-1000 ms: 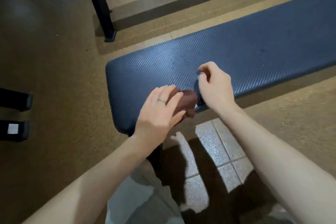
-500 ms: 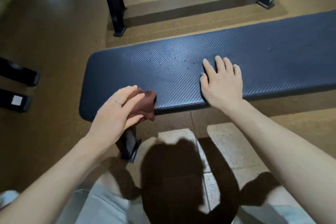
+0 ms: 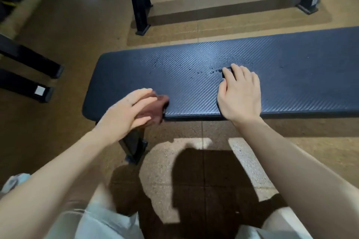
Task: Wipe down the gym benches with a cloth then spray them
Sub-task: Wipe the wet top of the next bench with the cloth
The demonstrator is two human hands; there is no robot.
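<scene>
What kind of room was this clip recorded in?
Most likely a gym. A long flat padded bench with textured dark upholstery stands on a rubbery speckled floor, and black steel equipment legs stand behind it.

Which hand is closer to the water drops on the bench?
Right. The right hand lies flat with fingertips at the drops; the left hand holds the cloth near the bench end.

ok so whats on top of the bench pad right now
On the bench pad: droplets, the right hand lying flat, and a brown cloth held by the left hand. Anything under them is hidden.
</scene>
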